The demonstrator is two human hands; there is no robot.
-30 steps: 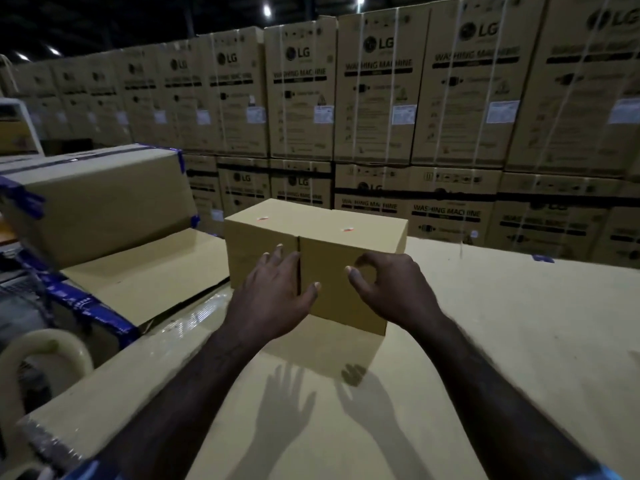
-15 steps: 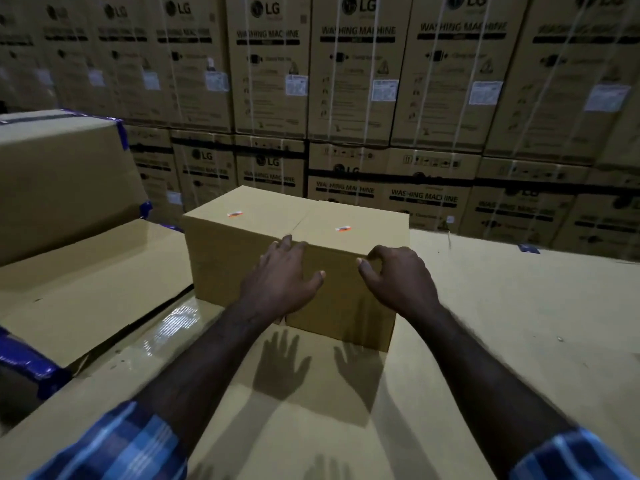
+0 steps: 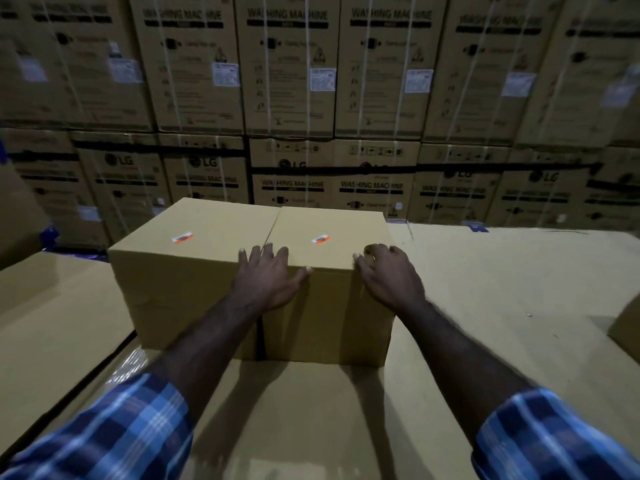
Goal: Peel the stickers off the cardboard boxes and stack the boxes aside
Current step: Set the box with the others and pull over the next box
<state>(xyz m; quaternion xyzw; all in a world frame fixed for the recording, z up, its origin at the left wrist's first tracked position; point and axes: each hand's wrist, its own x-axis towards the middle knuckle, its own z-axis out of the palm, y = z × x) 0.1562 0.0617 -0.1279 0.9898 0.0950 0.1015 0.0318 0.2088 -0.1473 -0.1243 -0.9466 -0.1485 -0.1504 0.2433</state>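
Two plain brown cardboard boxes stand touching side by side toward the far edge of the broad cardboard-covered surface [image 3: 485, 306]. The left-side box [image 3: 194, 244] and the right-side box [image 3: 329, 306] each carry a small white-and-orange sticker on top: the left sticker [image 3: 182, 237] sits mid-lid, the right sticker [image 3: 320, 239] likewise, both unpeeled.

The left hand [image 3: 268, 282] lies with fingers spread flat over the near top edge where the two boxes meet, fingertips reaching onto the lids, thumb out across the front of the right-side box. The right hand [image 3: 389, 277] has its fingers curled over the near right top corner of the right-side box, gripping that edge. The right sticker lies between the two hands, just beyond their fingertips; the left sticker is farther off, beyond the left hand.

The step looks like steadying the right-side box to get at its sticker. Best to keep one hand pressing the lid down while the other picks at a sticker corner with a nail, then peels low and slow so the paper face of the box does not tear.

Behind, printed washing-machine cartons [image 3: 291, 81] are stacked in a wall.
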